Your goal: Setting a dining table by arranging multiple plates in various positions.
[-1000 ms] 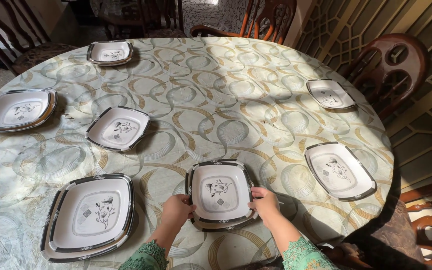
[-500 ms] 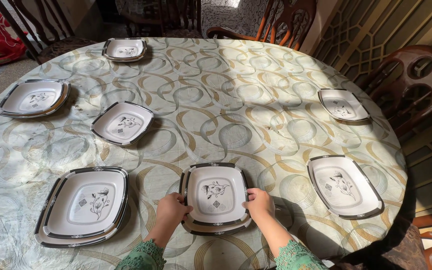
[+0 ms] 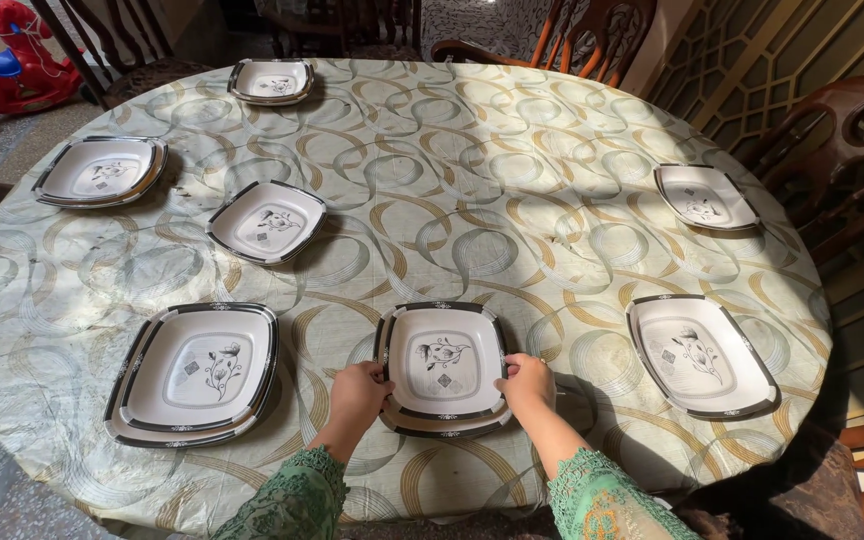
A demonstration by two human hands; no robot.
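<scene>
Your left hand (image 3: pixel 357 392) and right hand (image 3: pixel 529 383) clasp opposite edges of the square white black-rimmed plate stack (image 3: pixel 442 366) between them on the swirl-patterned tablecloth (image 3: pixel 512 190): the placing step, which likely next calls for releasing both grips evenly.

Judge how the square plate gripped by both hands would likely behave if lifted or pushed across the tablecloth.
The square plate looks rigid and glossy, so it would probably keep its shape but could feel slippery. It seems to sit on another plate, so pushing might slide the top one. The left hand and right hand grip opposite edges, which should limit tipping.
</scene>
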